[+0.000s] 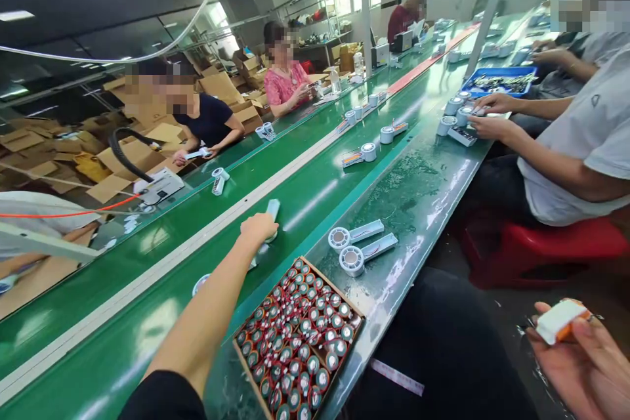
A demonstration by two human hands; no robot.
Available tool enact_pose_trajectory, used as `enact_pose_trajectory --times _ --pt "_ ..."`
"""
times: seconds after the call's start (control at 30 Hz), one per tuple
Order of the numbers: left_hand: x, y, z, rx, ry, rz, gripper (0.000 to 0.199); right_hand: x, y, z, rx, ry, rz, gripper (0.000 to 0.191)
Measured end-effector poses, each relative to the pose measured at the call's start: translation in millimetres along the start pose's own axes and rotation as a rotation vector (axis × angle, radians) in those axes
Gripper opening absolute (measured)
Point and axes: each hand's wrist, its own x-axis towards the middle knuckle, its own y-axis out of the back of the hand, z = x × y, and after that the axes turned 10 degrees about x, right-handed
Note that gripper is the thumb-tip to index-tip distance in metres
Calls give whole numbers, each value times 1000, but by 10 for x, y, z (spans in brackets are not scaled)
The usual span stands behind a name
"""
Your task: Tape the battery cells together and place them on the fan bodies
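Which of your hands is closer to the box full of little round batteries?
Left. The left hand reaches over the green belt just beyond the box of batteries. The right hand is far off right, holding a small white part.

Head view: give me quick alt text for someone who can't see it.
The person's left hand reaches onto a green conveyor belt and grips a pale handheld device, while the right hand holds a small white and orange part. A box of batteries sits below; other workers line both sides.
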Motion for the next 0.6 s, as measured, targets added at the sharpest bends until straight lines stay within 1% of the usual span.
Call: enact_pose_trajectory --times 0.03,0.07,0.1,0.17,0.2,0.27,0.33,0.37,0.43,0.47,0.53,0.6 --pt "82 8 96 2 -90 17 36 25 -148 -22 15 11 -30 29" --pt "158 12 216 5 -195 40 33 53 -349 -41 42 31 -74 36" --pt "226 15 356 6 -302 66 31 82 -597 -55 72 51 -140 44" --pt "334 19 650 -3 -483 126 28 139 -1192 -47 112 100 -323 58" --pt "373 22 782 -9 -545 153 26 166 -1514 -19 99 121 -432 62" --pt "431 33 970 -22 -612 196 22 220 -2139 89 14 162 -625 60" --pt "471 48 1042 -44 -644 224 19 295 -2688 260 -176 208 -819 53" --pt "487 55 1044 -58 -656 230 19 345 -2925 360 -312 261 -919 48" --pt "517 67 1015 -89 -671 227 21 465 -3322 569 -592 407 -1105 40" --pt "529 72 999 -104 -672 222 22 530 -3480 668 -700 480 -1171 36" --pt "550 74 984 -130 -660 217 24 652 -3710 840 -821 569 -1250 33" --pt "561 70 992 -149 -651 216 23 750 -3823 966 -862 597 -1269 32"
